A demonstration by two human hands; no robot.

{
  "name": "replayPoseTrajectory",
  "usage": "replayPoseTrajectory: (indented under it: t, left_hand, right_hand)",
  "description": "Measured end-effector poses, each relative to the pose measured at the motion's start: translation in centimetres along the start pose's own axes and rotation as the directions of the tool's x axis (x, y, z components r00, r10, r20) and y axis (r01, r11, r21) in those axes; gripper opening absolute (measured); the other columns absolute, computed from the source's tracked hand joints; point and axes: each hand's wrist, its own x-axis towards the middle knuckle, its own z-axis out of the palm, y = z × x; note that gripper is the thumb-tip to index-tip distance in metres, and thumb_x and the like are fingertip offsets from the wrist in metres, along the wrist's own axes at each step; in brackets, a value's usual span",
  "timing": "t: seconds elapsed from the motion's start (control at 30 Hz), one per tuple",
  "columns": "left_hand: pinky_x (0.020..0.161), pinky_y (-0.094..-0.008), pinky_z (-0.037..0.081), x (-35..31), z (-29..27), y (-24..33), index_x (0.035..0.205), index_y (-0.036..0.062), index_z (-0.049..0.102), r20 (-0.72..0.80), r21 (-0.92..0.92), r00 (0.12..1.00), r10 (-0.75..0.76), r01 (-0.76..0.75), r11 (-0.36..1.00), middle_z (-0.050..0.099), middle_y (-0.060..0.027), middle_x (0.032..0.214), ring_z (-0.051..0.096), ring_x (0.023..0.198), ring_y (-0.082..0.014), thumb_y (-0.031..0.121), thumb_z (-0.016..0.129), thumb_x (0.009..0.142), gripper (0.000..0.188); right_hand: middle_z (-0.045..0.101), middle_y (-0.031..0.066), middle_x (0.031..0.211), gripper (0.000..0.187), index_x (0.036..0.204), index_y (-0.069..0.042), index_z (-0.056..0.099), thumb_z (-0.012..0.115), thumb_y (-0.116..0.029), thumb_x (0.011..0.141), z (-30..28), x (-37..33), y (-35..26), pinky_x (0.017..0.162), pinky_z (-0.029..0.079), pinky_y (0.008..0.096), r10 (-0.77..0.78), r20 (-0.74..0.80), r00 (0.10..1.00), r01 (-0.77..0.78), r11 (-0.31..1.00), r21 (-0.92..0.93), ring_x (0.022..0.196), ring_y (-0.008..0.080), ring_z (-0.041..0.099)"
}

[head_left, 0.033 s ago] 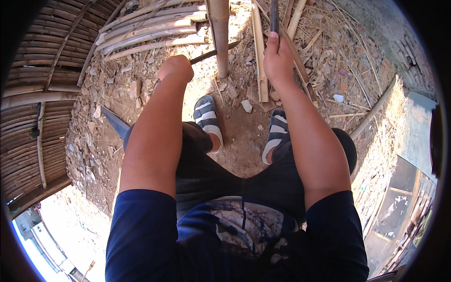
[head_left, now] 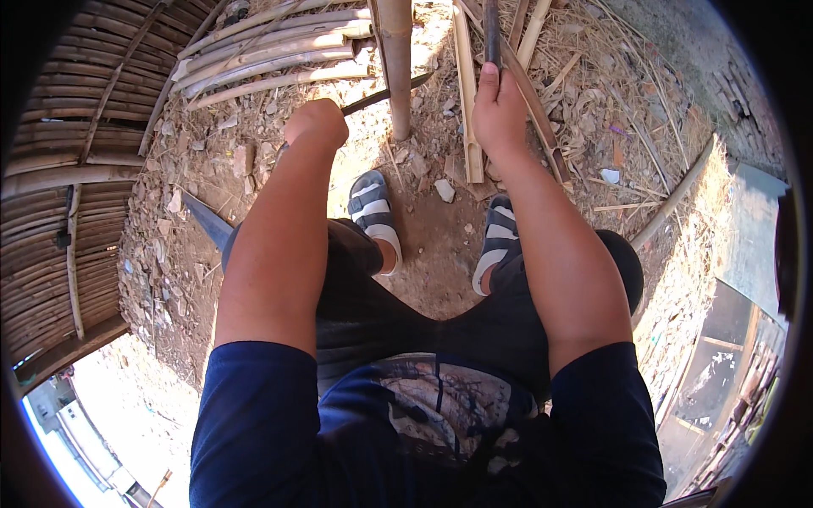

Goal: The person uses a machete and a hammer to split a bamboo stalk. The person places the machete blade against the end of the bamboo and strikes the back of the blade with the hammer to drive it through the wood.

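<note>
My left hand is closed round the handle end of a long dark-bladed knife. Its blade crosses an upright bamboo pole and shows on both sides of it; the pole hides the middle. A split runs down the pole's left side above the blade. Off to the right, my right hand is wrapped round a dark rod, its thumb lying along it. The rod points away from me and its far end is cut off by the picture's top edge.
Several cut bamboo lengths lie at the far left. Split bamboo strips lie beside my right hand. Stones and dry shavings litter the ground around my sandals. A dark flat blade-like piece lies by my left knee, and a bamboo-slat wall stands left.
My right hand and the dark rod have shifted very slightly toward me and to the left. The left hand, knife and pole have barely moved.
</note>
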Motion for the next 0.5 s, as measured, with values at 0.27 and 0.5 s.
replayPoseTrajectory:
  t: [0.27,0.5]
  left_hand:
    - [0.095,-0.0428,0.057,-0.3,0.0,0.0,0.120,0.0085,0.073,0.006,0.006,1.000,0.013,-0.013,1.000,0.071,-0.0159,0.126,0.069,0.118,-0.0317,0.022,0.060,0.094,0.033]
    - [0.095,-0.0425,0.057,-0.2,0.2,0.1,0.118,0.0086,0.074,-0.007,0.000,1.000,0.022,-0.022,1.000,0.073,-0.0157,0.122,0.070,0.115,-0.0315,0.021,0.061,0.093,0.031]
  right_hand:
    - [0.069,0.0278,0.106,0.058,0.114,0.001,0.065,0.040,-0.050,0.107,1.1,-0.6,3.4,0.094,0.050,0.0507,0.277,0.392,0.877,-0.117,0.915,-0.387,0.106,0.0448,0.066]
    - [0.069,0.0271,0.102,0.055,0.113,0.000,0.064,0.039,-0.048,0.108,-0.2,0.8,-1.0,0.090,0.050,0.0537,0.006,0.057,0.998,-0.010,0.998,0.070,0.103,0.0446,0.067]
